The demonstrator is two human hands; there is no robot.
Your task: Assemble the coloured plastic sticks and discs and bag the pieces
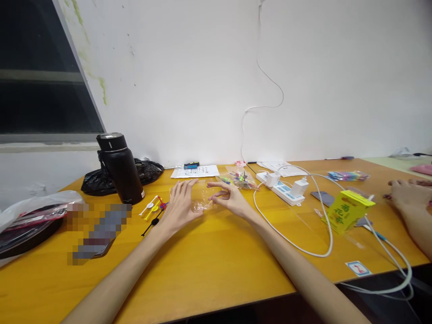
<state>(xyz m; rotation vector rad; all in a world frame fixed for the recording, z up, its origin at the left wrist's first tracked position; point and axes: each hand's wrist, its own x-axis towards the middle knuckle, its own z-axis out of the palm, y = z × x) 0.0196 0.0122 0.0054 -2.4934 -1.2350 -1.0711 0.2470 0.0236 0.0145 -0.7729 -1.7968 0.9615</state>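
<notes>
My left hand (180,204) and my right hand (229,196) meet over the middle of the yellow table (209,265). Between them is a small clear plastic bag (202,200). The left hand's fingers lie flat along the bag's left side. The right hand pinches the bag's right edge between thumb and fingers. Just left of my left hand lie several small coloured plastic sticks (153,208), white, yellow, red and black. Behind my right hand sits another clear bag of coloured pieces (240,180).
A black flask (120,168) and a black bag (141,173) stand at the left. A white power strip (281,189) with chargers and cables, a yellow drink carton (347,210), a phone (323,197) and papers (195,171) lie right. Another person's hand (407,192) rests at far right.
</notes>
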